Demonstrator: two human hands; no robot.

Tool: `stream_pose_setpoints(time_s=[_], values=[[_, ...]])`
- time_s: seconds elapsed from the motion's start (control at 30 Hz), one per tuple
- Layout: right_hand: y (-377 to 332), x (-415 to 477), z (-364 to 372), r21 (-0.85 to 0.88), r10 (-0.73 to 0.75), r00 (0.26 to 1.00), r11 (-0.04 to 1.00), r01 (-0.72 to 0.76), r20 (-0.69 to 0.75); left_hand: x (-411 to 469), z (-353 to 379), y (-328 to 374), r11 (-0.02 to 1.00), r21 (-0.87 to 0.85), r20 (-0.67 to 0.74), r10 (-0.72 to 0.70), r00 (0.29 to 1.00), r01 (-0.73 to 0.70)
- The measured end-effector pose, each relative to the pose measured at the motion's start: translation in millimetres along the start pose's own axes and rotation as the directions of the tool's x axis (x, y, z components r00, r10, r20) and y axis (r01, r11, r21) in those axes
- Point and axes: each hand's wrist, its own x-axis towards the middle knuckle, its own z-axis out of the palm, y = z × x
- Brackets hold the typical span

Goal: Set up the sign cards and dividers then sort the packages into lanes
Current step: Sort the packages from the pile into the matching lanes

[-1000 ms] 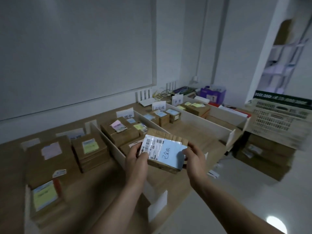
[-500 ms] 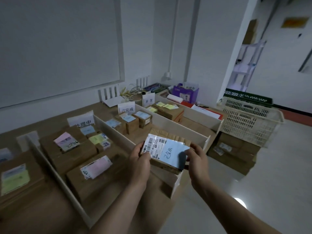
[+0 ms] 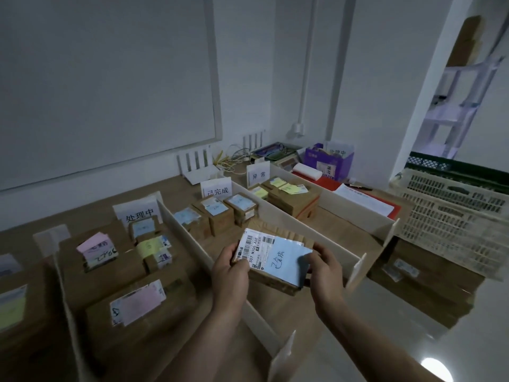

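Sorting: my left hand [image 3: 230,267] and right hand [image 3: 325,267] grip the blue-noted package [image 3: 271,260] mid-frame; next I'd lower it into the lane below the 已完成 sign card [image 3: 216,188]

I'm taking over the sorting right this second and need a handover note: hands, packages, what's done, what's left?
Left hand and right hand both grip one package with a blue note, held over the lane of the 已完成 card.
Other sign cards stand at their lanes; white dividers separate them.
Done: cards and dividers up, sorted packages lying in the lanes.
Left: set this package down, probably in that lane.
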Motion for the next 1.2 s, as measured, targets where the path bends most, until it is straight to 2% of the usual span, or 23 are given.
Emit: stream_pose_setpoints(time_s=[0.3,0.43,0.53,0.97,1.2], values=[[-27,89,-44,-0.044,0.021,0.977,0.999,-0.012,0.211,28,83,1,0.999,-0.002,-0.247,-0.035,0.968,0.035],[-30,116,-42,-0.038,0.027,0.956,0.999,-0.016,0.291,35,97,3,1.0,-0.018,-0.304,-0.011,0.953,0.006],[-28,133,-31,-0.034,0.031,0.946,0.999,-0.022,0.323,44,99,5,1.0,-0.006,-0.328,0.021,0.945,-0.024],[-25,220,49,-0.092,-0.008,0.921,0.995,0.047,0.39,152,84,-21,0.997,-0.065,-0.344,-0.066,0.937,0.047],[-12,255,89,-0.145,0.046,0.882,0.989,0.025,0.47,199,68,-27,0.994,-0.081,-0.385,-0.096,0.918,0.07]])
